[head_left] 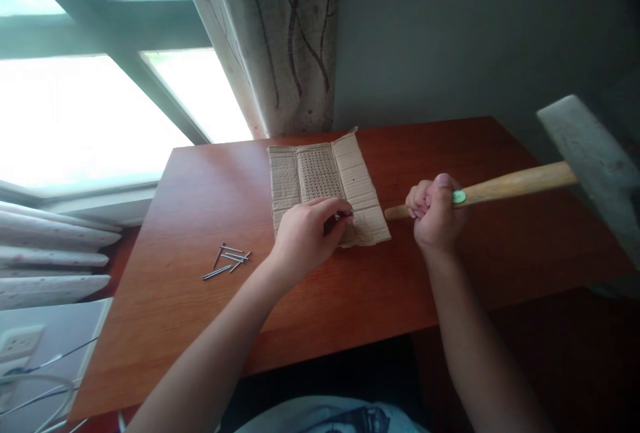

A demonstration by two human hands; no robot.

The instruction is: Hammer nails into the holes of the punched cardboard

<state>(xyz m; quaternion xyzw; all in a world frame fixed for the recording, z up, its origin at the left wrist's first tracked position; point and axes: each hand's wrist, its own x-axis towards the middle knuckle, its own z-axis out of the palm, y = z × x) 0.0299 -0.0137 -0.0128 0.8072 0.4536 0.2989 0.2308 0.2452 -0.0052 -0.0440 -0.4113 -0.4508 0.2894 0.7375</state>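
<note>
My right hand (440, 212) is wrapped round the wooden handle of a hammer (520, 181). The hammer's large grey head is raised at the far right and partly cut off by the picture's edge. With thumb and forefinger pinched together, my left hand (315, 225) holds a nail (351, 212) over the right part of a creased cardboard sheet (356, 173). Only a small bit of the nail shows; the fingers hide the rest. Rows of small holes mark the sheet's middle panel. Several loose nails (233, 256) lie on the table left of my left hand.
The reddish-brown wooden table (175, 326) reaches back to a grey wall and a patterned curtain (300, 40). A bright window (90, 113) is at the left. Below it, cables (50, 386) run from a wall socket (20, 343) beside the table's left edge.
</note>
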